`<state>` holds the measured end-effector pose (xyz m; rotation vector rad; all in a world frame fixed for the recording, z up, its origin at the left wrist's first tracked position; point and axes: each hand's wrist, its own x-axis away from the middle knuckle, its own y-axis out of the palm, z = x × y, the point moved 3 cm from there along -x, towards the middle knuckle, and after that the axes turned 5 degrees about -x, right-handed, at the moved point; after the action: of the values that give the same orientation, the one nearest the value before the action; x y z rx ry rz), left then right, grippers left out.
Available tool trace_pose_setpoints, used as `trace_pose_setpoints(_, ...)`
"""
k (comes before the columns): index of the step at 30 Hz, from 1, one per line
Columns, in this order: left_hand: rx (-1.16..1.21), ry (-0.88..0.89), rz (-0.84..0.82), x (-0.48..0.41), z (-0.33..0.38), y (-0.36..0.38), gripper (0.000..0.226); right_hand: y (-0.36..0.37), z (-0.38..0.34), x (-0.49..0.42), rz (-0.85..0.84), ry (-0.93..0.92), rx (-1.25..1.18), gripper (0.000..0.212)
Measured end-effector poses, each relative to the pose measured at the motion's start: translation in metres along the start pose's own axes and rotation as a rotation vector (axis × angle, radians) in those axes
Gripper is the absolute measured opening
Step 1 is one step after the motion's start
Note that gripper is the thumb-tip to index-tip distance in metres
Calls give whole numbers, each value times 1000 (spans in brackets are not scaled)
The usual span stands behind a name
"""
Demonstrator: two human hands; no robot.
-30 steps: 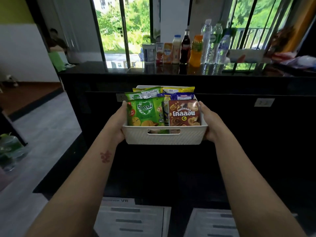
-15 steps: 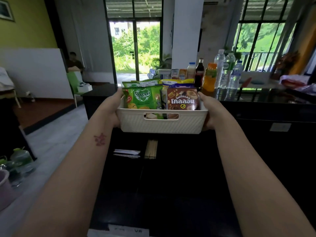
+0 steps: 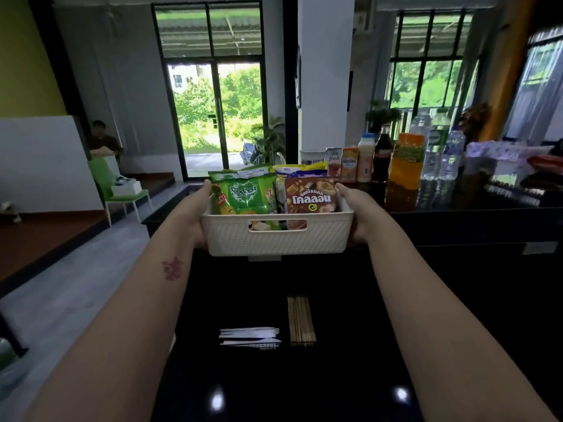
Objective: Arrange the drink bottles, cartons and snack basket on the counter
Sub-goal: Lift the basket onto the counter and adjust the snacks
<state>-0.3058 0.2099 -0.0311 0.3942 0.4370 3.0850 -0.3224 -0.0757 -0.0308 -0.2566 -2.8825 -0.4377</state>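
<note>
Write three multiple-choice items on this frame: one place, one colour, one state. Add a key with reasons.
1. The wooden sticks lie:
A) on the floor
B) on the black counter, right of the white packets
C) on the green chair

2. The snack basket is:
A) white
B) blue
C) red

3. The basket is:
A) held by the left hand and the right hand, one at each end
B) standing untouched
C) hanging from one hand

Key:
1 B: the sticks lie beside the packets on the dark top.
2 A: its woven wall is white.
3 A: a hand grips each end.

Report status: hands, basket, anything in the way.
Left hand, right hand grip snack basket ends. Basket aloft, not on counter. Cartons and bottles stand just beyond its right corner.
</note>
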Motion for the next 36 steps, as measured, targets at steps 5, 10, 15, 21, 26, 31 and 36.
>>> trace_pose_setpoints(5,-66,76,44,-62,17,-17,52,24,-3,-61,62,-65,25,44)
trace_pose_setpoints(10,-78,119,74,-105,30,-26,49,44,-7,-110,44,-34,-15,50)
trace_pose_setpoints(15,-75,136,108,-135,39,-33,41,55,-13,-145,8,-54,60,40)
trace_pose_setpoints(21,-106,150,146,-167,48,-33,41,64,-21,-179,-10,-63,178,36)
trace_pose_setpoints(26,-155,186,138,-189,55,-30,40,68,-30,-199,6,-75,281,37)
trace_pose_setpoints(31,-147,171,137,-199,57,-28,36,67,-32,-210,24,-86,316,39)
trace_pose_setpoints(36,-125,183,52,-195,57,-26,35,67,-32,-203,22,-71,319,38)
